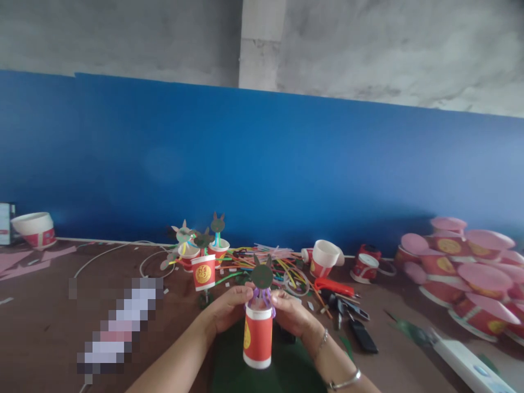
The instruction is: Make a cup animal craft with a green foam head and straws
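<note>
A red paper cup (pixel 257 338) with a white rim and a yellow emblem stands upright between my hands, low in the middle of the view. Above its rim is a dark paper animal head (pixel 262 275) with two pointed ears, and purple strips run from below the head into and over the cup. My left hand (pixel 231 307) pinches the strips at the left side, just over the rim. On the right side my right hand (pixel 291 312) pinches them too, thumb and forefinger closed. The cup's bottom touches neither hand.
Behind my hands lie scattered colored strips (pixel 282 267). Cups with animal heads (pixel 203 273) stand left of them. A white cup (pixel 325 256), a red-handled tool (pixel 333 287) and keys (pixel 339 314) are to the right, with pink-topped cups (pixel 450 245) piled beyond. A blue panel (pixel 262 164) rises behind the table.
</note>
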`<state>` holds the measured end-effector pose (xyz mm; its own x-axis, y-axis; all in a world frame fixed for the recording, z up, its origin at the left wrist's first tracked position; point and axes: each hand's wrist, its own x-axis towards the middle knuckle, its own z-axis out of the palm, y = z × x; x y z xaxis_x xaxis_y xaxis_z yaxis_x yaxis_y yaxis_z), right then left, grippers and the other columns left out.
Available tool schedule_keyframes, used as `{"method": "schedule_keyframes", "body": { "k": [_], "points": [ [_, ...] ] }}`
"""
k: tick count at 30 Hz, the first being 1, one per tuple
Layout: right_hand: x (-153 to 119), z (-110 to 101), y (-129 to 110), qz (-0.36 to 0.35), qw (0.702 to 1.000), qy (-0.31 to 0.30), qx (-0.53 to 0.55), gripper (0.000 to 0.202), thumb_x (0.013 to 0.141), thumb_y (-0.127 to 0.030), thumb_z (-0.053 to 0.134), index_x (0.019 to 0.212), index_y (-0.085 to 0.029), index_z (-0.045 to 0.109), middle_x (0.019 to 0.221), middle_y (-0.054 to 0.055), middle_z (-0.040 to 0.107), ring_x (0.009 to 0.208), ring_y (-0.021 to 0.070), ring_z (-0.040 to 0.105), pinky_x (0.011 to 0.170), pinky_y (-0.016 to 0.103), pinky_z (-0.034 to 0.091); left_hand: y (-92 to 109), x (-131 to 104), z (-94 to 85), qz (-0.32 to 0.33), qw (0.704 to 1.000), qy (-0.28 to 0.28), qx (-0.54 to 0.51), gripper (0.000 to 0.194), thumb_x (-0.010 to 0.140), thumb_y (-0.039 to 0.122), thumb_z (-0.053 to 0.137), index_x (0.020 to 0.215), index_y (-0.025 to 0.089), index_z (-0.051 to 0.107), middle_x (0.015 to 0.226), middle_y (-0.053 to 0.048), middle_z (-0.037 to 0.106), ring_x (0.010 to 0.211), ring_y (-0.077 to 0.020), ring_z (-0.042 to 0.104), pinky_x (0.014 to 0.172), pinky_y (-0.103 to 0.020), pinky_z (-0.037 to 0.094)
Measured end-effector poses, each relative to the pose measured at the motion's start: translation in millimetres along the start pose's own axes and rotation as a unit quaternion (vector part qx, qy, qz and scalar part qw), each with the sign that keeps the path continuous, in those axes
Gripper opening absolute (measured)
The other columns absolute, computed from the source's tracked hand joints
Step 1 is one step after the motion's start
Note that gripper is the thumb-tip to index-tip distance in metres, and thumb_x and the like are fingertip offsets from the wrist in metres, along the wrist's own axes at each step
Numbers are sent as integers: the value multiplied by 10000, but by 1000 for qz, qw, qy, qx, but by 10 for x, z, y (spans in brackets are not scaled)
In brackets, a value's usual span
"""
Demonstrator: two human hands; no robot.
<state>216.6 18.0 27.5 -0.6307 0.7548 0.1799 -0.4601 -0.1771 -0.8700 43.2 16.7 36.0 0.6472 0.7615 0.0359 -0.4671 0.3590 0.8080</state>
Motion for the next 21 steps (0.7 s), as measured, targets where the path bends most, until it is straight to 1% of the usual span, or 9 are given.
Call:
{"method": "schedule_keyframes", "body": {
  "k": [4, 7, 11, 15, 17, 19, 21],
  "points": [
    [-5, -19, -6, 27, 1000, 2, -3, 231, 670, -334, 750, 747, -116, 736, 714, 62, 707, 644, 148, 601, 688, 271, 422, 1, -4, 12, -12, 1000, 16, 1, 265, 601, 332, 788, 628, 116, 637, 646, -25, 634, 626, -133, 550, 653, -249, 342],
    [-18, -24, -19, 41, 999, 17, -1, 185, 641, -293, 774, 689, -121, 725, 651, 38, 691, 587, 121, 579, 656, 250, 414, -8, -1, -3, -12, 1000, 17, 4, 292, 579, 321, 803, 563, 129, 585, 606, 2, 589, 592, -111, 515, 623, -235, 326],
    [-31, -30, -12, 53, 997, 51, 0, 167, 607, -264, 796, 619, -122, 708, 596, 15, 665, 563, 100, 560, 635, 228, 405, -8, -2, -15, -11, 999, 6, 37, 304, 591, 351, 792, 561, 130, 585, 630, -10, 586, 608, -121, 523, 637, -242, 342],
    [-30, -41, 3, 56, 996, 63, -28, 177, 618, -285, 787, 621, -127, 705, 622, 25, 667, 592, 117, 571, 660, 247, 417, -1, -6, -1, -9, 998, 4, 63, 294, 611, 366, 774, 567, 132, 602, 673, -28, 607, 659, -146, 554, 676, -257, 365],
    [-25, -37, 2, 48, 996, 61, -45, 184, 653, -306, 763, 644, -132, 708, 631, 31, 668, 611, 130, 581, 686, 265, 425, 3, 0, 11, -12, 998, 20, 58, 269, 617, 355, 770, 596, 130, 625, 694, -31, 616, 671, -148, 558, 686, -257, 368],
    [-15, -24, -2, 34, 996, 62, -61, 187, 700, -321, 727, 687, -135, 713, 642, 36, 668, 629, 143, 591, 708, 281, 431, 9, 11, 24, -9, 997, 56, 47, 232, 624, 331, 765, 655, 131, 651, 684, -22, 615, 661, -141, 552, 684, -251, 366],
    [2, -4, -10, 17, 994, 71, -80, 204, 736, -336, 693, 732, -133, 716, 673, 48, 669, 671, 163, 603, 738, 300, 435, 15, 27, 32, 13, 994, 95, 48, 199, 636, 303, 749, 697, 137, 658, 667, -8, 613, 649, -136, 543, 675, -247, 365]
  ]
}}
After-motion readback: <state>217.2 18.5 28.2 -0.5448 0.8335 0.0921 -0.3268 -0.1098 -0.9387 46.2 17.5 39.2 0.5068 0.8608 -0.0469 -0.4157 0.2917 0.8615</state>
